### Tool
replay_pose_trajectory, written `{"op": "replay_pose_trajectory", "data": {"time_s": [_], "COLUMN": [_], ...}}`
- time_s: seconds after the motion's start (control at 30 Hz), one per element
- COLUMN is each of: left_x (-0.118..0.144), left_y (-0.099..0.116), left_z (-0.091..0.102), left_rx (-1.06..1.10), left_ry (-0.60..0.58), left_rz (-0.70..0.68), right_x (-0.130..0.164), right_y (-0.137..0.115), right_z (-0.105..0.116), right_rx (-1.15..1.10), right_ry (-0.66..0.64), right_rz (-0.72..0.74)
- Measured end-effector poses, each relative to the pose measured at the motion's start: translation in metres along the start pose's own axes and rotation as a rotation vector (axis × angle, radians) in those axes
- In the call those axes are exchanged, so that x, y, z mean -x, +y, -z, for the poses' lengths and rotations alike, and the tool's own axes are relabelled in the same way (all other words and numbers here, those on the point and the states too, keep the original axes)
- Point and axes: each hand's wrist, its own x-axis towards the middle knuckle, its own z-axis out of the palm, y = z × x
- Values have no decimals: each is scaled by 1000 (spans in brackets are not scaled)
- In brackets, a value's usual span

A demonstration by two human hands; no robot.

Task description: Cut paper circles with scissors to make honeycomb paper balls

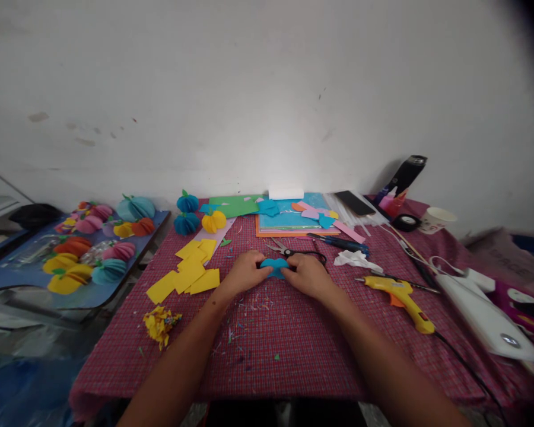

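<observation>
A small blue paper piece (pixel 275 267) rests on the red checked tablecloth (pixel 285 338), pinched between both hands. My left hand (pixel 244 271) holds its left side and my right hand (pixel 309 276) holds its right side. Most of the blue piece is hidden by my fingers. Scissors (pixel 281 247) lie just behind my hands. Yellow paper squares (pixel 189 273) are spread to the left of my left hand.
A yellow glue gun (pixel 403 299) lies to the right, its cord trailing off. White tissue (pixel 353 259), coloured paper sheets (pixel 289 219), folded paper fruits (pixel 187 222) and a paper cup (pixel 436 219) stand toward the wall. A blue side board (pixel 40 279) carries several paper fruits.
</observation>
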Motion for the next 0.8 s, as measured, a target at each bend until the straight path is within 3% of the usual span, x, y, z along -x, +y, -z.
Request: {"op": "replay_pose_trajectory", "data": {"time_s": [0.8], "left_x": [3], "left_y": [7], "left_z": [-3], "left_rx": [-50], "left_ry": [-74], "left_rz": [-32], "right_x": [2], "right_y": [-4], "right_z": [-3], "right_rx": [-3], "right_ry": [48], "right_rz": [44]}}
